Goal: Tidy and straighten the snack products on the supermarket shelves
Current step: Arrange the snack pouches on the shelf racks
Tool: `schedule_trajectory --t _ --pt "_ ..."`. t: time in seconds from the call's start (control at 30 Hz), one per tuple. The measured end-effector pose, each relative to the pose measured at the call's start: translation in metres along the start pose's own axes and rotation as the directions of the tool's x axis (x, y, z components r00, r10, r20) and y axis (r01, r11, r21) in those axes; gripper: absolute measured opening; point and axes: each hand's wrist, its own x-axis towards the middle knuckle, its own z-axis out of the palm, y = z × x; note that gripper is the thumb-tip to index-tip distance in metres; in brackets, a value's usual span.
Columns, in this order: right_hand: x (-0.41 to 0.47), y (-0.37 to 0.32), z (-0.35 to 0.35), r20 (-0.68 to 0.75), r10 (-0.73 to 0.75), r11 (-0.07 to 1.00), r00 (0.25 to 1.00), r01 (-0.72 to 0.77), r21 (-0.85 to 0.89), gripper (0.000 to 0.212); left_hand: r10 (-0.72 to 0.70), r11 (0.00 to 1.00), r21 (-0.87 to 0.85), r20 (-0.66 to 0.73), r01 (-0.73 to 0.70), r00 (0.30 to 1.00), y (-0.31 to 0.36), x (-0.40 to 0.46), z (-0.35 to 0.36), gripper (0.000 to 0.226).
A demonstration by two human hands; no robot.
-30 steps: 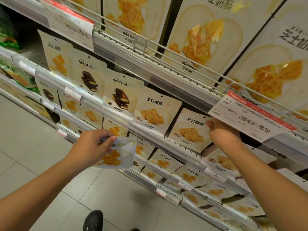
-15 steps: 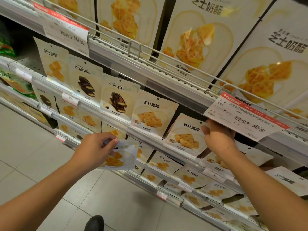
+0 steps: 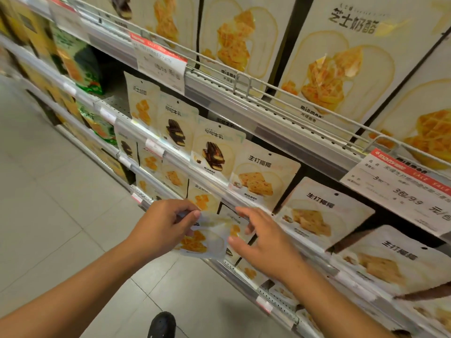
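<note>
Inspecting progress, we find our left hand pinching a loose cheese pouch, our right hand released beside it; coconut pouches remain tilted.

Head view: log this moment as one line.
left hand: pinches snack pouch | right hand: open, fingers at pouch edge | pouch: off shelf

Arms: both forearms are bare right down to the bottom edge of the view; no sleeve or cuff shows.
Left hand: bare, with no glove, ring or watch.
Right hand: bare, wrist uncovered, with no band or jewellery.
Nails: short and unpainted where they show.
Footwear: the rounded toe of one black shoe shows, its surface matte.
</note>
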Motion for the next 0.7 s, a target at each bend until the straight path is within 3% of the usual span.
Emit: schedule_trajectory --t 0.17,0.47,0.53,0.6,0.7 --pt "0.025 -0.043 0.048 -0.04 -0.032 0.98 0.999 0.039 0.195 0.035 -0.006 0.999 -0.039 -0.032 0.005 0.999 -0.014 -0.028 -0.035 0.013" --pt "0.083 -0.113 0.104 -0.059 0.099 0.987 0.993 -0.09 0.135 0.026 -0.006 0.987 -0.158 -0.009 0.005 1.0 -0.108 -0.016 -0.105 0.008" --pt "0.103 -0.137 0.116 -0.075 0.125 0.986 0.989 -0.116 0.117 0.034 -0.031 0.993 -0.115 -0.08 0.022 0.996 -0.143 -0.012 -0.128 0.035" --pt "0.124 -0.159 0.127 -0.106 0.127 0.988 0.986 -0.117 0.099 0.046 -0.145 0.98 -0.155 -0.132 0.124 0.981 -0.18 -0.008 -0.149 0.066" --pt "0.158 -0.19 0.138 -0.159 0.152 0.979 0.975 -0.127 0.157 0.025 -0.291 0.933 -0.245 -0.087 0.263 0.953 -0.227 0.0 -0.178 0.084"
